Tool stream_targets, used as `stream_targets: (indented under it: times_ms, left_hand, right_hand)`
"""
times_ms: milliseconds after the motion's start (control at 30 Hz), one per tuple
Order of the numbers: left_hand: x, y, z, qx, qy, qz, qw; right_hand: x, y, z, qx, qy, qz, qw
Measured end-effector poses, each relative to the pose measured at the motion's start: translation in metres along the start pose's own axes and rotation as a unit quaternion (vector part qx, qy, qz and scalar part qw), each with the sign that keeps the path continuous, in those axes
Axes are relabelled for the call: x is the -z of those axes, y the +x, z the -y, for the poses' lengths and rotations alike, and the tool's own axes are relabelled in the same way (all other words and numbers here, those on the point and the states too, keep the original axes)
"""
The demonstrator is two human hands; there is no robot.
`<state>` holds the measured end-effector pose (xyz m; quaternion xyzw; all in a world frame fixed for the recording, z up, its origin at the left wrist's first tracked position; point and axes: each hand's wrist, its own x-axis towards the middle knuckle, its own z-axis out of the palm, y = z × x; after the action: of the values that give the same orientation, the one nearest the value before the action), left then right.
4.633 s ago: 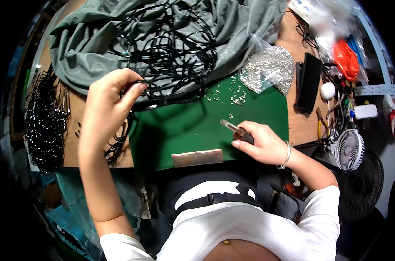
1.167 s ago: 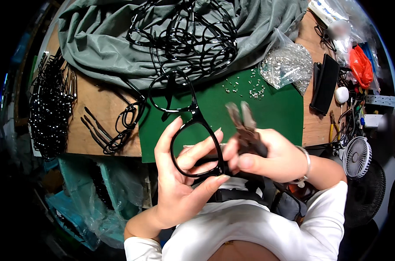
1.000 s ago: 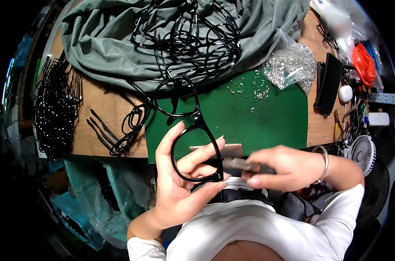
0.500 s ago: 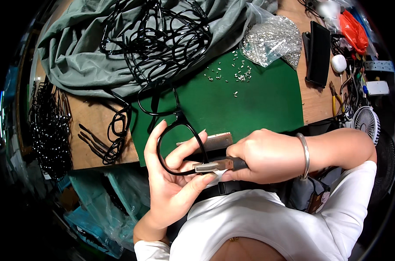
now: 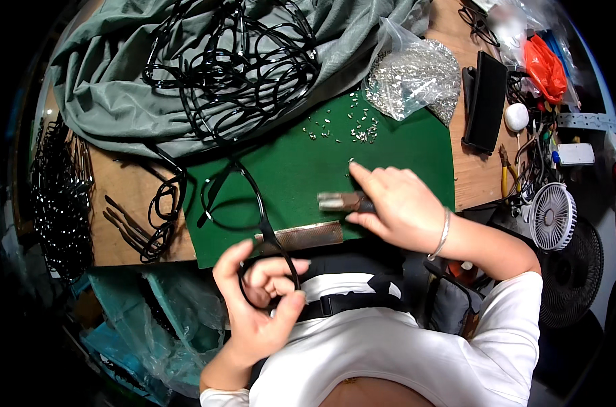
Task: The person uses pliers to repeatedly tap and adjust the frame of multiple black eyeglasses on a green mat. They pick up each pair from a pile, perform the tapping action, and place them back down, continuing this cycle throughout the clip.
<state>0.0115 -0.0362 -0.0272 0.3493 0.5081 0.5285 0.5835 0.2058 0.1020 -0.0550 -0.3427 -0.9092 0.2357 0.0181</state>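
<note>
- Frame is reaching across the near edge of the mat, the left hand pinching its rim.
- Right hand is gripping pliers over the mat, index fingertip pointing at a metal bit.
- Bag is covering the mat's far right corner.

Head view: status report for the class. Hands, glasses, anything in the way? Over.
Left hand holding glasses. Right hand gripping pliers, apart from glasses; index fingertip by metal bit. Metal strip on mat, glasses partly across it in view.
</note>
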Motion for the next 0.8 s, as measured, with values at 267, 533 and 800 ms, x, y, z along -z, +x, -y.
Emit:
stream_targets:
  times_ms: [267, 533, 800]
  left_hand:
    - [-0.012, 0.003, 0.001, 0.074, -0.090, -0.032, 0.993]
    - [0.001, 0.001, 0.013, 0.143, -0.107, 0.027, 0.983]
    - [-0.025, 0.011, 0.019, 0.056, -0.051, -0.042, 0.996]
  right_hand:
    - [-0.008, 0.041, -0.028, -0.063, 0.059, -0.037, 0.996]
    - [-0.013, 0.044, -0.021, -0.045, -0.036, -0.029, 0.998]
    - [0.018, 0.024, 0.040, -0.069, 0.340, -0.016, 0.938]
